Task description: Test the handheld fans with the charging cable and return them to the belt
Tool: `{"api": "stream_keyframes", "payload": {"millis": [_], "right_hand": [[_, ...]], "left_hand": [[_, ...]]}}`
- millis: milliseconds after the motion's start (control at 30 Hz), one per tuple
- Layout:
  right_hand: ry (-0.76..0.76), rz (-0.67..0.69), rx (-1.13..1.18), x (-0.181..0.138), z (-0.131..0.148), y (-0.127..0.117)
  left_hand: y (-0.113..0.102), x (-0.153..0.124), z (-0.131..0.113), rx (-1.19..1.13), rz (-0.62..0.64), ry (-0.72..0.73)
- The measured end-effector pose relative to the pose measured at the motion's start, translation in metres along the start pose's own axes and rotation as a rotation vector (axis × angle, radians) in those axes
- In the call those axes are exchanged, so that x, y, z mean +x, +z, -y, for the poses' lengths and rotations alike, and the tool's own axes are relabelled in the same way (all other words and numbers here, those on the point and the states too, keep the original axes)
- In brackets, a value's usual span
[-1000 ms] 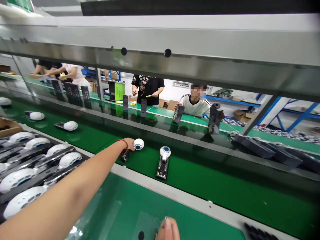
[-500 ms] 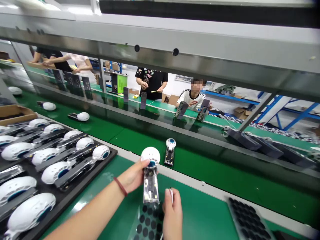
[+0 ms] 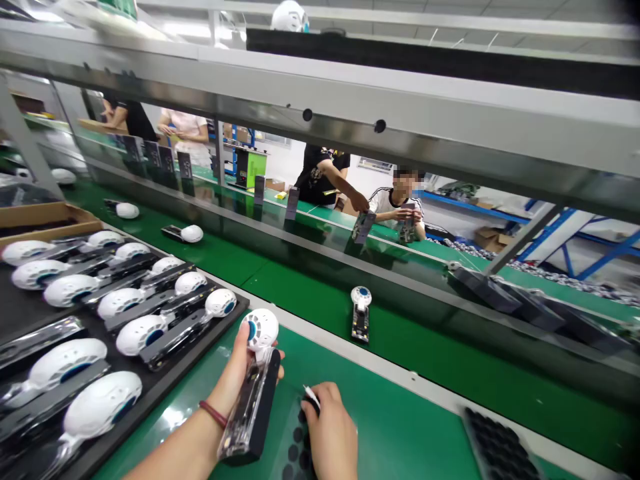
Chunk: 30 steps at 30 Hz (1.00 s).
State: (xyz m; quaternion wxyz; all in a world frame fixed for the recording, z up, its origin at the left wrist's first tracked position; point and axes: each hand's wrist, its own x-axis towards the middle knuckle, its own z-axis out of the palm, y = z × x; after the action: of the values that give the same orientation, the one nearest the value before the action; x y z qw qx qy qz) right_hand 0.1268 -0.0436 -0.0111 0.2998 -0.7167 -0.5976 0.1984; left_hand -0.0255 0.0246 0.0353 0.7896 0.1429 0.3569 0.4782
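My left hand (image 3: 235,380) is wrapped round a handheld fan (image 3: 253,387) with a white round head and a clear-and-black handle, held tilted over the green bench. My right hand (image 3: 330,433) is closed in a pinch on a thin white-tipped tool (image 3: 311,396), resting on a sheet of black round pads (image 3: 295,443) that it partly hides. Another fan (image 3: 360,313) lies on the conveyor belt just beyond the bench edge.
A black tray (image 3: 200,340) of several white fans fills the left. A second sheet of black pads (image 3: 500,450) lies at the right. More fans ride the green belt (image 3: 450,373) at far left. A metal shelf beam (image 3: 350,113) spans overhead. People work beyond it.
My left hand fetched a fan from the belt and drew it back to the bench, now tilting it sideways. My right hand has settled lower onto the pad sheet.
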Motion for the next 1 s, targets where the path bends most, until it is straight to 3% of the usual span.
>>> {"api": "stream_keyframes", "payload": {"millis": [200,433,700,800,1000], "right_hand": [[0.019,0.062,0.035,0.002,-0.006,0.003],[-0.048,0.226,0.269,0.008,-0.026,-0.007],[-0.055,0.327,0.531,0.010,-0.023,-0.021],[-0.001,0.234,0.624,0.011,-0.025,-0.019],[0.239,-0.171,0.711,0.012,-0.032,-0.007]], "left_hand": [[-0.003,0.001,-0.003,-0.098,-0.136,0.020],[-0.003,-0.011,0.004,-0.122,-0.220,0.045],[0.005,-0.006,0.005,-0.064,-0.141,0.068],[0.009,-0.007,0.007,-0.061,-0.067,0.009],[0.012,-0.006,0.024,-0.034,0.137,-0.077]]}}
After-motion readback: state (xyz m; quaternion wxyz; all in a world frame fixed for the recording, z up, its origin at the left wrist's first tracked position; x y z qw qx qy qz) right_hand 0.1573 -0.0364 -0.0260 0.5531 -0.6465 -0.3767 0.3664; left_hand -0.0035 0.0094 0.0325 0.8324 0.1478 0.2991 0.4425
